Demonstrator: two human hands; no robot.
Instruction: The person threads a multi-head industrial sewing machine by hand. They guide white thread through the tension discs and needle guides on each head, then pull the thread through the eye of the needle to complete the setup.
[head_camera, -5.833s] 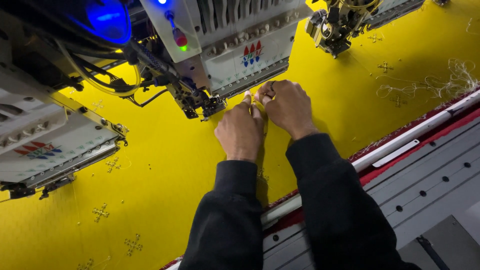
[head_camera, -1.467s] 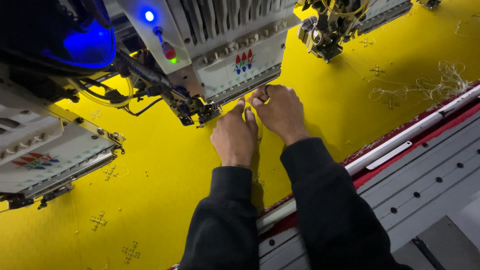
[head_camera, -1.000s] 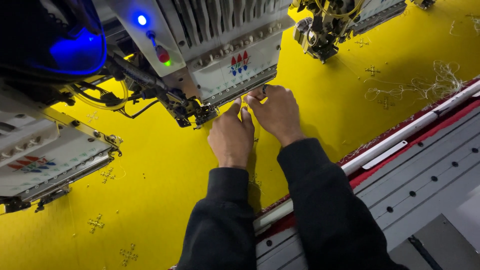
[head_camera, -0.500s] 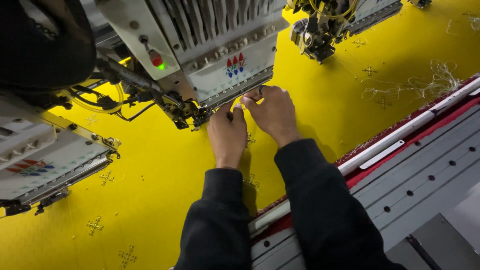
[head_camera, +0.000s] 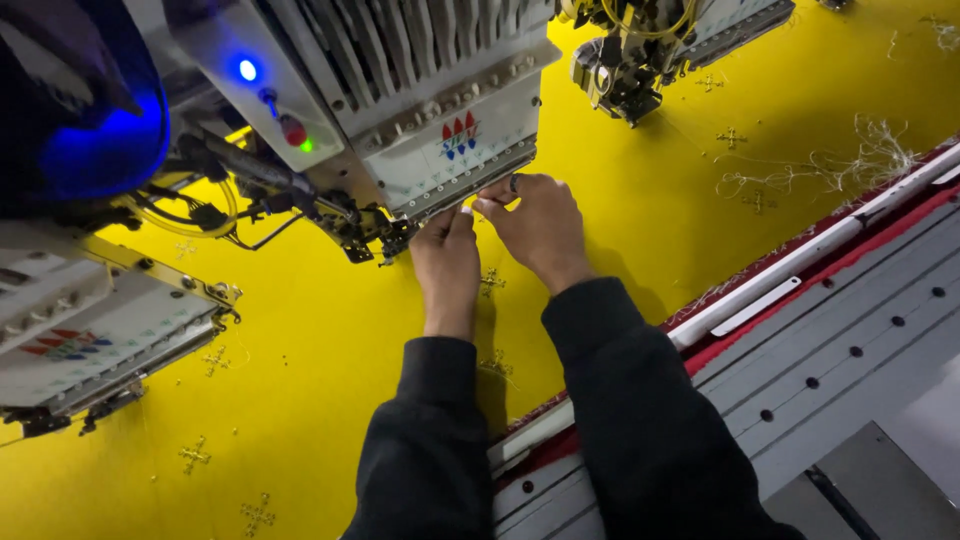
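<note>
Both my hands reach up to the lower edge of the middle embroidery head (head_camera: 440, 110), a grey-white block with a row of needles. My left hand (head_camera: 447, 265) has its fingertips pinched together just under the needle row. My right hand (head_camera: 535, 225) is beside it, fingers curled and pinched at the same edge, fingertips almost touching the left ones. Any thread between the fingers is too fine to see. Yellow fabric (head_camera: 320, 350) is stretched flat under the hands. Dark sleeves cover both arms.
Another embroidery head (head_camera: 80, 320) sits at the left and a third (head_camera: 640, 50) at the upper right. Small gold stitched motifs (head_camera: 195, 455) dot the fabric. Loose pale threads (head_camera: 860, 160) lie near the white frame rail (head_camera: 800, 270). A grey metal table (head_camera: 850, 370) runs along the right.
Both hands stay pinched at the head's lower edge with only small finger movements. The view has shifted slightly, and a blue light shows at the upper left again.
</note>
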